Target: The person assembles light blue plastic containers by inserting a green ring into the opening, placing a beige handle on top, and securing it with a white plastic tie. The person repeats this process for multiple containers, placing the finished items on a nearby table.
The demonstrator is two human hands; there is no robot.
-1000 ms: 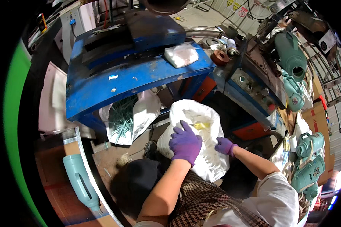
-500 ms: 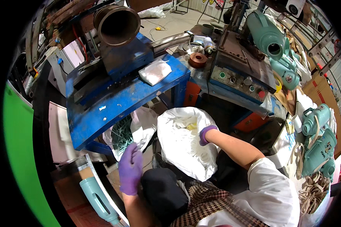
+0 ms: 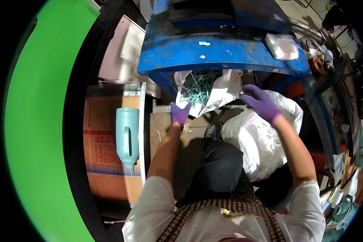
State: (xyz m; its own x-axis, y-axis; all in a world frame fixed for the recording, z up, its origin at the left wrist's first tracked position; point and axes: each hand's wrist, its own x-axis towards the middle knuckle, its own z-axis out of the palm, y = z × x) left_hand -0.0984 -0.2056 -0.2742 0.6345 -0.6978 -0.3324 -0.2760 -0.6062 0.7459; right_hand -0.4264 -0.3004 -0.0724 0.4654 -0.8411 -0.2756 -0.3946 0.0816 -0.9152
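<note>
My left hand (image 3: 180, 113), in a purple glove, is open and holds nothing. Its thumb and fingers are apart beside the near left edge of a white sack (image 3: 227, 92) with thin green plastic strips (image 3: 199, 85) inside. Also gloved in purple, my right hand (image 3: 261, 102) hangs open with spread fingers over the far edge of a second white sack (image 3: 238, 130). White ring-like pieces (image 3: 271, 142) lie in that second sack. A teal plastic jug-shaped body with a handle (image 3: 127, 135) lies to the left of my left forearm, over a cardboard box (image 3: 101, 139).
A blue metal bench (image 3: 181, 51) overhangs the green strips. On it lies a white plastic packet (image 3: 281, 46). To the right stand a machine control panel (image 3: 334, 109) and a brown tape roll (image 3: 316, 65). A green surface (image 3: 40, 121) borders the far left.
The view has swung left. My right hand has come out of the sack of white pieces and moved toward the sack of green strips. My left hand has moved beside the green strips.
</note>
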